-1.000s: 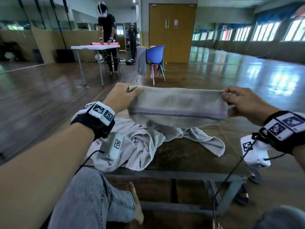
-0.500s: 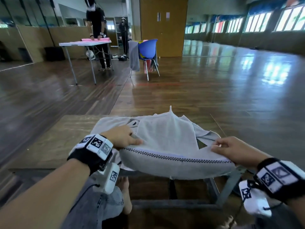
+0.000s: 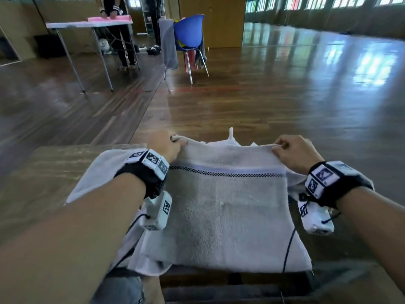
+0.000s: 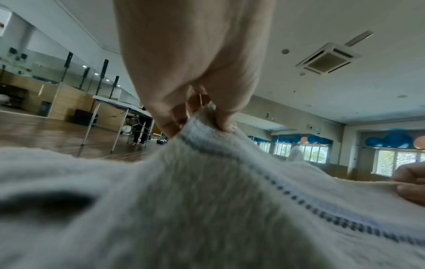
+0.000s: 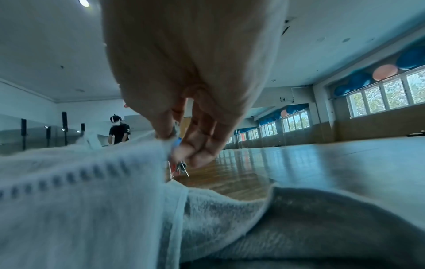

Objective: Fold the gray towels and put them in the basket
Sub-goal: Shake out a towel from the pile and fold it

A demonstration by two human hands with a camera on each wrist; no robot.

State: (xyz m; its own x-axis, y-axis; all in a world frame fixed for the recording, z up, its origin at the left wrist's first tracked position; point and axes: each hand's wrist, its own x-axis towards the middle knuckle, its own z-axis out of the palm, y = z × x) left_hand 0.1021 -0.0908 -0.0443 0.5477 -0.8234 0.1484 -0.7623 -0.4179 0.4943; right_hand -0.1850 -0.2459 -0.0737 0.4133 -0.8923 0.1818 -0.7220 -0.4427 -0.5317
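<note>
A gray towel with a dark checked stripe lies spread over a heap of other gray towels on a low wooden table. My left hand pinches the towel's far left corner. At the far right corner, my right hand pinches the edge between thumb and fingers. Both corners are held just above the heap. No basket is in view.
A blue chair draped with another gray towel stands on the wooden floor beyond the table. Farther left, a person works at a white folding table with pink cloth. Open floor stretches to the right.
The towel was held up in the air a second ago, then came down toward me. Now both hands have carried its edge forward, laying it flat over the heap.
</note>
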